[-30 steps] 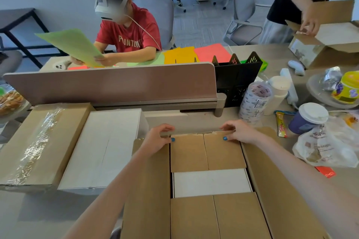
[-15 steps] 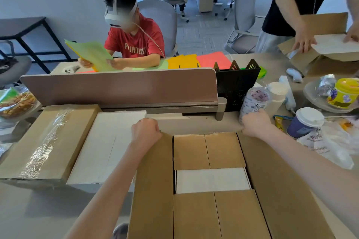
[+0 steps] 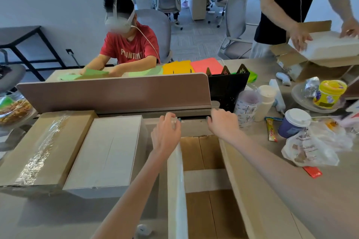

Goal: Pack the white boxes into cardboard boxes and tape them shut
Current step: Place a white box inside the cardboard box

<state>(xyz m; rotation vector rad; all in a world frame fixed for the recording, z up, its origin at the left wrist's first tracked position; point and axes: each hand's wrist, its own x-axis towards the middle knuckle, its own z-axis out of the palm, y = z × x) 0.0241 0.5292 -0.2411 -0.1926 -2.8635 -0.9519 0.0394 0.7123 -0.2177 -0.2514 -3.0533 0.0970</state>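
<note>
Left hand [image 3: 166, 132] and right hand [image 3: 223, 124] curled loosely, grip unclear; just short of them, flaps [image 3: 248, 200] of the brown cardboard box [image 3: 202, 153] stood raised, apparently for closing.

open brown cardboard box [image 3: 202, 161]: matt, fibrous flaps. flat white paperboard box [image 3: 108, 151], 9 o'clock of it: smooth, matt. sealed brown cardboard box [image 3: 64, 141], further toward 9: glossy, wrinkled clear tape strip [image 3: 37, 159].

The open cardboard box [image 3: 258, 209] runs off the bottom edge, and its inner flaps [image 3: 202, 153] cover all but a strip of the white box [image 3: 206, 180] inside. The left hand [image 3: 166, 134] and right hand [image 3: 223, 124] are blurred at the fingertips, so whether they grip anything cannot be told.
</note>
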